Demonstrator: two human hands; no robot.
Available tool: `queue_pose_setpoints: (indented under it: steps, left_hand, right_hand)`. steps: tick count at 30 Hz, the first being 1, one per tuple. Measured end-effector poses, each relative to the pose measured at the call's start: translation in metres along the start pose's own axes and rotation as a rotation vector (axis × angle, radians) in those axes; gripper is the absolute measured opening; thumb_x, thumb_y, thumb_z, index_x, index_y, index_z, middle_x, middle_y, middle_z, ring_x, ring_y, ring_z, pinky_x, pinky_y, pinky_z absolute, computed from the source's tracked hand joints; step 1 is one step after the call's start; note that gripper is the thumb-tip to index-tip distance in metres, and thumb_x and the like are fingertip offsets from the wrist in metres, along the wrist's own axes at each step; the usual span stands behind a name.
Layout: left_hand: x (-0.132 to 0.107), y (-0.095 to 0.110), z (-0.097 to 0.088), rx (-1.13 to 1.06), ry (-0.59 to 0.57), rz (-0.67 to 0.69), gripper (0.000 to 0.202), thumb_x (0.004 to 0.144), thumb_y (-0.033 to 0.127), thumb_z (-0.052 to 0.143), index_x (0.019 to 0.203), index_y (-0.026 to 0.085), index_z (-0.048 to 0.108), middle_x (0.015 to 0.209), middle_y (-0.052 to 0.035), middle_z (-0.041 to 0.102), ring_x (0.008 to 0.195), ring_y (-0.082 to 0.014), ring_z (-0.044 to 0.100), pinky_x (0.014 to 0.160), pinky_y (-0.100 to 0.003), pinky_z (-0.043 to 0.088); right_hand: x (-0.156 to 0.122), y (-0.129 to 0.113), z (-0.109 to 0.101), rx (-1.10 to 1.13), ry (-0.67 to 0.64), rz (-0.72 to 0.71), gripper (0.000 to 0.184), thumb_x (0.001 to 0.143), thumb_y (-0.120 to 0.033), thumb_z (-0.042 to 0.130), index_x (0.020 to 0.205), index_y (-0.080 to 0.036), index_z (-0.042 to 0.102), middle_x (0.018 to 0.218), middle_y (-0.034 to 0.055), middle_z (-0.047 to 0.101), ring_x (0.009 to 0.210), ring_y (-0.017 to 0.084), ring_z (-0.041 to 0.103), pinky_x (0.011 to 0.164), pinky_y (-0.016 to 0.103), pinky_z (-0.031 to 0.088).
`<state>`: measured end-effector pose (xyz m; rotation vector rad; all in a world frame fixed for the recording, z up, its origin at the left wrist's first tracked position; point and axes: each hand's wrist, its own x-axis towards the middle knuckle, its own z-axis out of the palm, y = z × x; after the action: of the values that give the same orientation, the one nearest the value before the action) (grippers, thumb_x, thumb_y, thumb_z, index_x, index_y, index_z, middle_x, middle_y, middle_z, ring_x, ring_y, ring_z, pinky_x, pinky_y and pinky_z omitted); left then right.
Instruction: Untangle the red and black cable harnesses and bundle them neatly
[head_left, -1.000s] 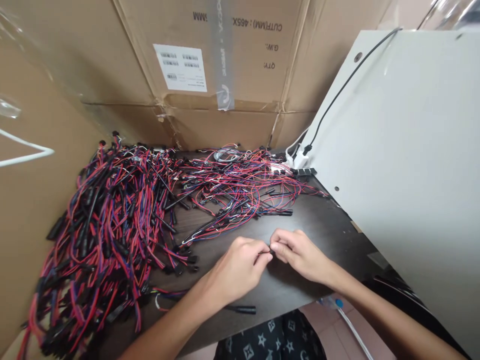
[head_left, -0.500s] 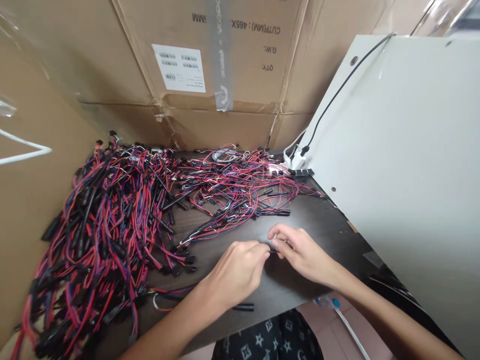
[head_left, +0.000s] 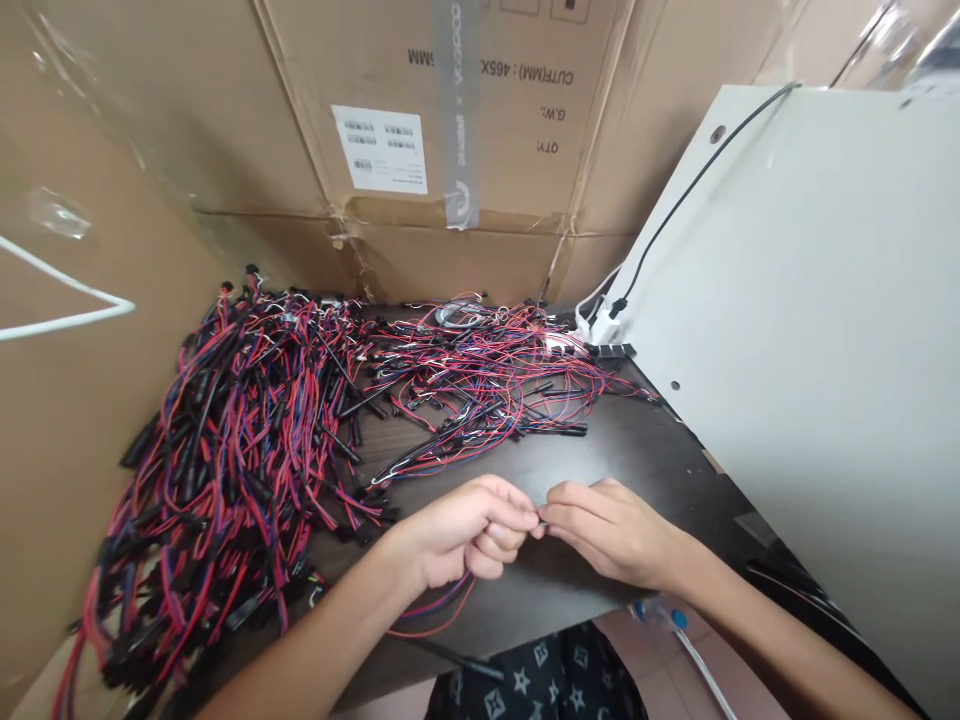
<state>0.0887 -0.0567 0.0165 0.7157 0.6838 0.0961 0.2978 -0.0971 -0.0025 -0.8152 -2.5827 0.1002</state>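
Observation:
My left hand point(head_left: 476, 530) is closed in a pinch, its other fingers curled under. Red and blue wires of a wire harness point(head_left: 450, 604) hang out below it. Fingertip to fingertip with it, my right hand point(head_left: 607, 525) pinches the small dark end of the same harness, mostly hidden by the fingers. A black sleeved cable end point(head_left: 480, 666) sticks out past the table's front edge, below my left forearm. Left of my hands lies a large heap of wire harnesses point(head_left: 247, 440) with red, blue and black leads.
A looser spread of wire harnesses point(head_left: 487, 380) lies at the back of the dark table point(head_left: 637, 450). Cardboard boxes point(head_left: 495, 260) stand behind and at the left. On the right rises a white panel point(head_left: 810, 300), with a white plug adapter point(head_left: 604, 322) beside it.
My left hand has rolled so its curled fingers show, and both hands now meet at the fingertips. The harness wires under my left hand have shifted, and the black cable end now lies lower.

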Motion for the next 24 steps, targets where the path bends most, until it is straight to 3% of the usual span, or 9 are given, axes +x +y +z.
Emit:
queue_pose_setpoints:
  steps: [4,6,11,14,18,21,24]
  left_hand:
    - [0.003,-0.002,0.004,0.126,0.082,0.07,0.014,0.068,0.026,0.062,0.069,0.014,0.056,0.046,0.0115,0.022,0.041,-0.0031,0.009,0.042,-0.022,0.004]
    - [0.005,-0.006,0.009,0.345,0.198,0.23,0.011,0.071,0.024,0.059,0.067,0.014,0.057,0.047,0.0088,0.03,0.042,-0.0043,0.018,0.043,-0.022,0.011]
    - [0.007,-0.02,0.022,1.132,0.507,0.712,0.019,0.08,0.017,0.055,0.061,0.014,0.057,0.05,0.0046,0.041,0.048,-0.0076,0.034,0.051,-0.025,0.025]
    - [0.006,-0.027,0.02,1.351,0.531,0.893,0.021,0.088,0.016,0.048,0.072,0.015,0.06,0.056,0.0017,0.052,0.05,-0.0097,0.044,0.051,-0.025,0.031]
    - [0.005,-0.032,0.012,1.633,0.466,1.033,0.02,0.092,0.013,0.04,0.095,0.014,0.06,0.067,-0.0014,0.06,0.055,-0.0125,0.053,0.052,-0.025,0.04]
    - [0.006,-0.032,0.008,1.856,0.475,1.124,0.022,0.092,0.011,0.039,0.088,0.014,0.06,0.062,-0.0008,0.055,0.05,-0.013,0.049,0.046,-0.027,0.035]
    - [0.009,-0.032,0.006,1.876,0.517,1.162,0.026,0.093,0.013,0.039,0.076,0.014,0.058,0.06,-0.0008,0.053,0.049,-0.013,0.048,0.045,-0.028,0.033]
  right_hand:
    - [-0.002,-0.001,0.002,0.18,0.016,0.115,0.021,0.096,-0.014,0.039,0.094,-0.016,0.059,0.079,0.0039,0.064,0.067,0.011,0.057,0.058,0.024,0.035]
    - [-0.001,-0.002,0.002,0.354,0.029,0.268,0.019,0.095,-0.02,0.043,0.087,-0.015,0.06,0.075,0.0031,0.062,0.065,0.011,0.055,0.058,0.024,0.035]
    - [0.01,-0.003,-0.003,0.937,-0.002,0.725,0.031,0.084,-0.041,0.06,0.069,-0.015,0.055,0.056,-0.0032,0.048,0.051,0.008,0.039,0.049,0.021,0.027]
    - [0.015,-0.002,-0.006,1.23,-0.103,0.898,0.031,0.072,-0.04,0.069,0.067,-0.014,0.054,0.053,-0.0056,0.043,0.047,0.005,0.032,0.045,0.019,0.022]
    - [0.016,0.001,-0.009,1.466,-0.235,1.104,0.024,0.067,-0.032,0.068,0.064,-0.013,0.054,0.05,-0.0059,0.044,0.041,0.002,0.024,0.04,0.019,0.013]
    - [0.015,0.002,-0.009,1.52,-0.279,1.139,0.022,0.066,-0.031,0.067,0.065,-0.012,0.056,0.051,-0.0054,0.044,0.039,0.001,0.023,0.04,0.019,0.009]
    - [0.014,0.002,-0.01,1.465,-0.267,1.098,0.026,0.072,-0.037,0.064,0.068,-0.012,0.056,0.053,-0.0047,0.045,0.039,0.002,0.024,0.039,0.019,0.012]
